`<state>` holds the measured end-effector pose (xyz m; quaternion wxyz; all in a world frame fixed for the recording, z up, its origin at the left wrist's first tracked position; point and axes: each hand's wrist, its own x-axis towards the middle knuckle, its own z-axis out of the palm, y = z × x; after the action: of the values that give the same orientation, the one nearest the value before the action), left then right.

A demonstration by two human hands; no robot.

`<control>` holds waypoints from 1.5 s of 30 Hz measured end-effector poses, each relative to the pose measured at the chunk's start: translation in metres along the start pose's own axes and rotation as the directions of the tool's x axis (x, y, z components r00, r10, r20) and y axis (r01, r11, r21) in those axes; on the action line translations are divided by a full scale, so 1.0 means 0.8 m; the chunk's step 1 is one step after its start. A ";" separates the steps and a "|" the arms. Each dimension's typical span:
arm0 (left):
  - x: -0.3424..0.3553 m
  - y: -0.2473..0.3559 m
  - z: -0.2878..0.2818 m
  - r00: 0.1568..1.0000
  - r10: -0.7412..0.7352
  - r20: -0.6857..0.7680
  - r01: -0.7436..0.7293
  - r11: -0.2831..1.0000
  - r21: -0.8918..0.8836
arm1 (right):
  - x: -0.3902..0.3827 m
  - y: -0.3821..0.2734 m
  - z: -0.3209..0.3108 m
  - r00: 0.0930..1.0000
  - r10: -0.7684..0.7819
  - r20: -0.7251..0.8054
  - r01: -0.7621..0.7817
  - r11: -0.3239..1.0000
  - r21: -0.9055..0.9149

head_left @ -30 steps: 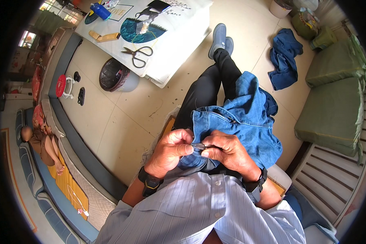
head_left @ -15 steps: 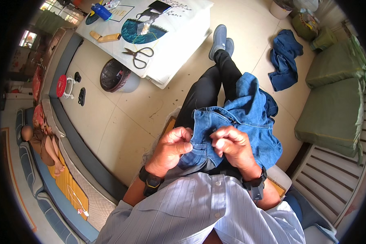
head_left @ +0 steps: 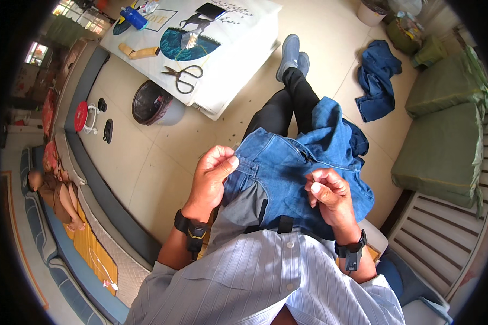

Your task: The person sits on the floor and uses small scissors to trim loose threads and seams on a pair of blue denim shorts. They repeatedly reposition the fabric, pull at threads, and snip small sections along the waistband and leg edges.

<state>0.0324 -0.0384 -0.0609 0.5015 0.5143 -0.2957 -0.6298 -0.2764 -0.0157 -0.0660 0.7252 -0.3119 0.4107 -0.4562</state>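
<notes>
Blue denim jeans (head_left: 281, 176) lie across my lap and thighs, with the waistband edge toward my left and the dark zipper opening facing up. My left hand (head_left: 210, 174) pinches the waistband beside a belt loop, thumb against forefinger. Over the right part of the denim, my right hand (head_left: 331, 196) is held up with thumb and fingertips pressed together. Whatever it pinches is too small to make out. A piece of grey lining cloth (head_left: 238, 212) shows below my left hand.
Ahead stands a white-covered table (head_left: 244, 65) with scissors (head_left: 183, 77). A lined bin (head_left: 158, 103) sits beside it. More denim (head_left: 378, 81) lies on the floor at right, near green wrapped bundles (head_left: 439, 151). A person (head_left: 62, 200) is on the sofa at left.
My hands have moved apart: the left went left and up, drawing the waistband with it, and the right went right. More denim and the grey lining now show between them.
</notes>
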 end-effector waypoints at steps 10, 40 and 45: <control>0.012 0.005 -0.012 0.998 -0.050 0.047 0.047 0.997 0.064 | 0.013 0.014 0.002 0.998 0.048 -0.045 -0.045 0.996 0.080; -0.019 0.003 0.051 0.952 0.105 0.286 -0.143 0.983 0.115 | -0.049 -0.022 0.017 0.992 -0.033 -0.122 -0.019 0.918 -0.396; -0.001 -0.014 0.072 0.944 0.212 0.252 -0.209 0.977 -0.039 | -0.093 -0.042 -0.012 0.995 -0.081 -0.061 0.017 0.725 -0.689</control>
<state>-0.0254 -0.0422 -0.0537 0.5267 0.3916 -0.4074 -0.6351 -0.3168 0.0383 -0.0194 0.5275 -0.5485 0.5732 -0.3040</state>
